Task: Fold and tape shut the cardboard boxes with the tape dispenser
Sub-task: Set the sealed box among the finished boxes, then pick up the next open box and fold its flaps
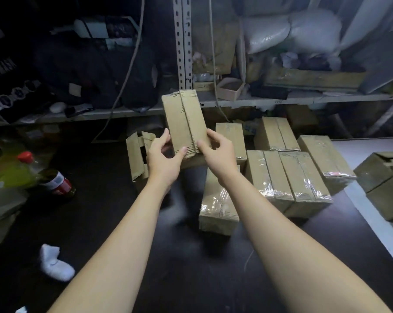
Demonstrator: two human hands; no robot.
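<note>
Perhaps "MAN" lettering on dark bag [1,68]

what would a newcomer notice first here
Two bare hands, left and right, hold a flattened cardboard box up at centre. To the right sits a cluster of taped boxes shiny with clear tape. At far left lies a red-capped bottle.
</note>
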